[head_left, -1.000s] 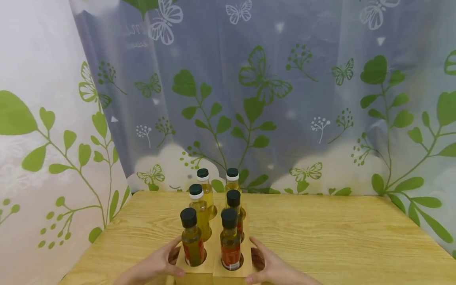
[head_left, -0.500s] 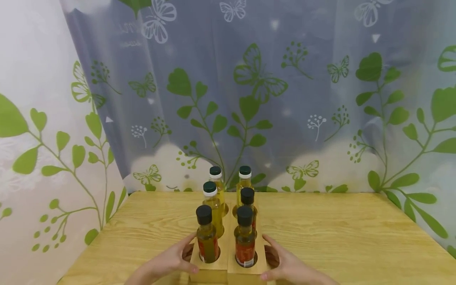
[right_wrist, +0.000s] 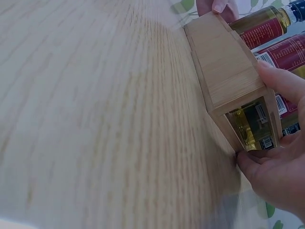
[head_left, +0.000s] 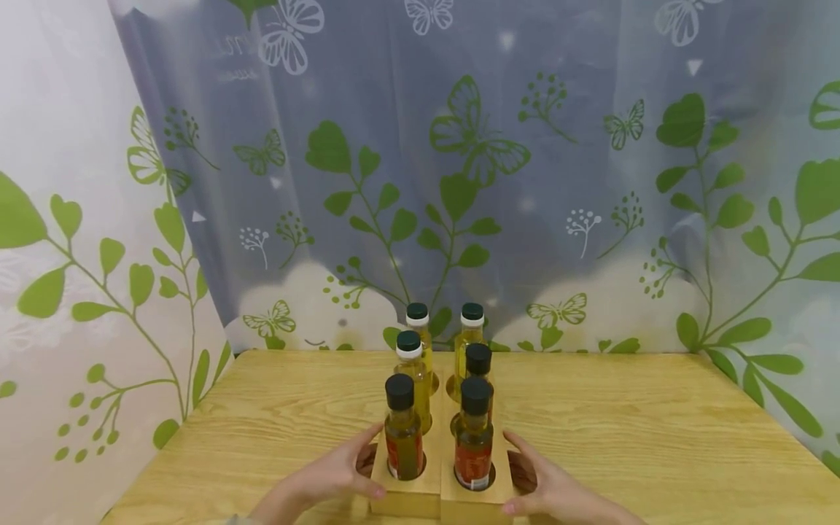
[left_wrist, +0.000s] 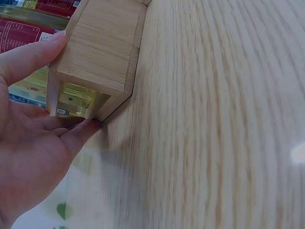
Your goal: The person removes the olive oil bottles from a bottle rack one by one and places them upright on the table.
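Observation:
Two narrow wooden bottle racks (head_left: 420, 503) stand side by side, a seam between them. My left hand (head_left: 331, 470) grips the left one from its outer side, thumb at the front corner. On the opposite side my right hand (head_left: 554, 488) holds the right rack (head_left: 475, 512) likewise. Both wrist views show fingers at the open side of the wood. Oil bottles stand upright in round holes: black-capped, red-labelled ones (head_left: 404, 441) in front and at middle right (head_left: 478, 359), green-capped ones with white collars (head_left: 469, 346) at the back and middle left (head_left: 412, 372).
The racks rest on a wood-grain table (head_left: 623, 430), which extends to both sides of them. A patterned curtain (head_left: 558, 182) with leaves and butterflies hangs behind the table's far edge and along its sides.
Both hands have shifted the racks with their bottles to the right across the table. The bottles stay upright in their holes, and the grip looks the same.

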`<action>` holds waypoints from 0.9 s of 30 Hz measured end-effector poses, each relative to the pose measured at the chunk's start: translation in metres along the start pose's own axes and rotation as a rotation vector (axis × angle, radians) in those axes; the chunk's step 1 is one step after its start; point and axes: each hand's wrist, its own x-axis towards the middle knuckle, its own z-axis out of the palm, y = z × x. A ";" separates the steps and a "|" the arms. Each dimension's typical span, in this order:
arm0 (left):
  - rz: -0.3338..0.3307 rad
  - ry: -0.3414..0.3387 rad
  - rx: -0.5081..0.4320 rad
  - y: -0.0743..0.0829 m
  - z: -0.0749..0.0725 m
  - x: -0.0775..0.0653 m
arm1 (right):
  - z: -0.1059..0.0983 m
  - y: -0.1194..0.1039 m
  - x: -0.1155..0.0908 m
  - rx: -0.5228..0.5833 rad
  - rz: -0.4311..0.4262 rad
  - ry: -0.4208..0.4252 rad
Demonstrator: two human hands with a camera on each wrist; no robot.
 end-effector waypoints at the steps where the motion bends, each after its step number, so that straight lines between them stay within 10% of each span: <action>1: 0.001 -0.002 -0.004 0.000 0.001 0.001 | -0.001 0.000 -0.001 0.006 0.005 0.001; 27: 0.019 -0.051 -0.011 0.006 0.030 0.024 | -0.031 0.008 -0.034 0.004 0.037 -0.037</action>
